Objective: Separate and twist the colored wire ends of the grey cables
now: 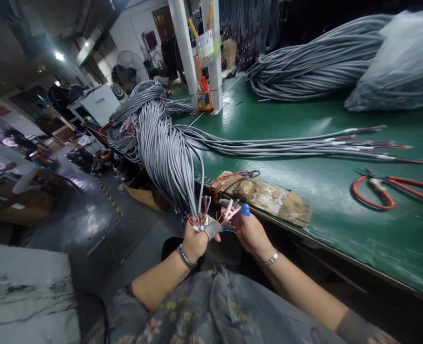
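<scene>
My left hand (196,240), with a grey wrap on its thumb, is closed around the end of a grey cable, where thin coloured wires (207,203) fan out. Close beside it, my right hand (251,233) is closed on a small pink clip-shaped tool (230,210). A blue cover (245,209) sits on one of its digits. Thin wires lie between the two hands; fingers partly hide where they end. The thick bundle of grey cables (164,138) hangs over the table edge just beyond my left hand.
Several grey cables with stripped ends (286,147) lie across the green table (326,177). A worn wooden board (268,198) rests at its front edge, with red-handled pliers (374,191) to the right. Coiled cables (315,62) and a plastic bag (401,62) are behind. A white post (216,62) stands mid-table.
</scene>
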`<control>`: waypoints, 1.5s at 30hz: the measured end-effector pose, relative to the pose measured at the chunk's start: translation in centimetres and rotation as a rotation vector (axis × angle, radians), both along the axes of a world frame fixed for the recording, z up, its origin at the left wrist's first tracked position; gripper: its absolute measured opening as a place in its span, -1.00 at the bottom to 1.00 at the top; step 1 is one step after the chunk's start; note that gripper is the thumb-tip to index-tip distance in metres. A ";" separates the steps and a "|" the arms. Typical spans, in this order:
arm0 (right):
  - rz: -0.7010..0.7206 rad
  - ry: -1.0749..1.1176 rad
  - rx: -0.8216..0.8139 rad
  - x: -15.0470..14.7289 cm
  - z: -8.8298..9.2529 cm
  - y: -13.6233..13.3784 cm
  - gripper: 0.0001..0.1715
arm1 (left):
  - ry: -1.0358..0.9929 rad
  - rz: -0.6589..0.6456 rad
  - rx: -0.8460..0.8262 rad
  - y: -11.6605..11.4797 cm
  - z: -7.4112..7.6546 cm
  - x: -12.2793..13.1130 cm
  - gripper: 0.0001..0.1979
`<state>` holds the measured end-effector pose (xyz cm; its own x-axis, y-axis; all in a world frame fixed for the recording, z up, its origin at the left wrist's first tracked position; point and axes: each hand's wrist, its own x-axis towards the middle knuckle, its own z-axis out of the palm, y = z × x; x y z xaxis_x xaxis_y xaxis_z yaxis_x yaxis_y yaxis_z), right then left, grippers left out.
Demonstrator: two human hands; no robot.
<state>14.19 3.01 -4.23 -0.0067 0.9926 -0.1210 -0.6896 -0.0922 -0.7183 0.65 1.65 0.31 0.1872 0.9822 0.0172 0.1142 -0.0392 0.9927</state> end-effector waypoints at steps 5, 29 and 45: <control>0.052 0.077 -0.022 0.0 -0.3 0.1 -0.41 | 0.024 -0.035 -0.015 -0.1 0.4 0.0 -0.56; 0.136 0.263 -0.063 0.6 0.0 -0.2 -0.56 | 0.009 0.038 -0.011 -0.8 -0.5 -0.8 -0.58; 0.167 0.265 -0.090 0.2 -0.2 0.0 -0.66 | 0.003 0.130 0.018 -0.6 -0.5 0.8 -0.58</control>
<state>14.43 3.02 -4.41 -0.2119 0.9604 -0.1808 -0.8216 -0.2752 -0.4993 1.44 1.09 -0.19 0.0582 0.9977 0.0346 0.1230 -0.0416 0.9915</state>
